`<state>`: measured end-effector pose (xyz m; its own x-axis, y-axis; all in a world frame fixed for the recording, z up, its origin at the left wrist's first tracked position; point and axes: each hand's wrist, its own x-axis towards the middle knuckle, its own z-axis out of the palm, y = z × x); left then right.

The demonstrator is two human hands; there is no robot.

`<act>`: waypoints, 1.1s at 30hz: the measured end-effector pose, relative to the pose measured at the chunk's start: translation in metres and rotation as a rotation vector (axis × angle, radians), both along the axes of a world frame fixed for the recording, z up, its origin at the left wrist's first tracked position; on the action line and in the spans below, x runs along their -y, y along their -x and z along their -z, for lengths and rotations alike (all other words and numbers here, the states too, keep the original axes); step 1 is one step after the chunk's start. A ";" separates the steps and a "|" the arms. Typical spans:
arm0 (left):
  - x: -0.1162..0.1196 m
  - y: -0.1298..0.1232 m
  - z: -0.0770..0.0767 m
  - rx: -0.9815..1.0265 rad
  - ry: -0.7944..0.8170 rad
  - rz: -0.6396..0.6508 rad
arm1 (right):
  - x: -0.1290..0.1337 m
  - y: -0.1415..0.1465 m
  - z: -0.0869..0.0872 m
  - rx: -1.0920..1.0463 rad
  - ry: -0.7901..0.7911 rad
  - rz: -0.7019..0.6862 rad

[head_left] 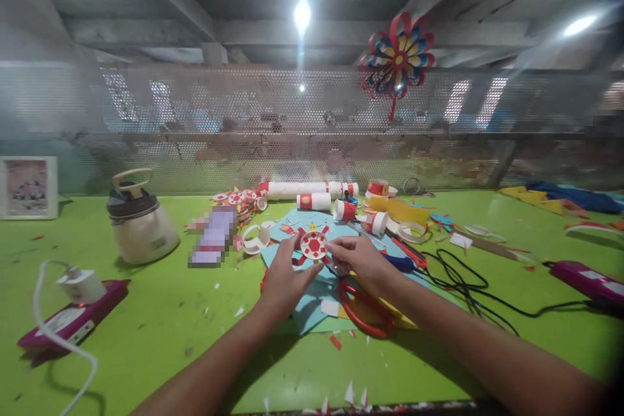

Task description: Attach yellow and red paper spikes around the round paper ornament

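Observation:
A small paper turtle, with a round white shell covered in red pieces, red legs and a yellow head, is held above light blue paper sheets. My left hand grips it from the left, thumb below and fingers at the upper left. At the shell's right edge, the thumb and forefinger of my right hand are pinched together; any tiny piece between them is hidden. Red-handled scissors lie under my right wrist, their blades partly covered by the hand.
Paper cups and a yellow strip lie behind. More paper turtles are piled back left, near a phone and a jug. A black cable runs right to a purple power strip; another power strip sits left.

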<state>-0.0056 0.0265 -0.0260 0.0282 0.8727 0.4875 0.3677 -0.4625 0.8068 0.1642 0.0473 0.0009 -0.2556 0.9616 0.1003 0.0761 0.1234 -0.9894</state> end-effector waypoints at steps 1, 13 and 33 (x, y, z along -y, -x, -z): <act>0.001 0.000 0.000 -0.026 -0.016 -0.008 | 0.002 0.001 0.001 -0.006 -0.002 -0.002; 0.005 -0.002 0.001 -0.078 -0.129 -0.032 | 0.014 0.002 0.005 0.046 0.002 0.015; 0.006 -0.003 -0.005 0.016 0.025 -0.054 | 0.011 0.006 0.008 -0.013 0.025 0.086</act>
<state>-0.0031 0.0205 -0.0207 -0.0268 0.8845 0.4657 0.3786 -0.4222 0.8237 0.1581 0.0360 -0.0072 -0.1704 0.9822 0.0792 0.0726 0.0926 -0.9931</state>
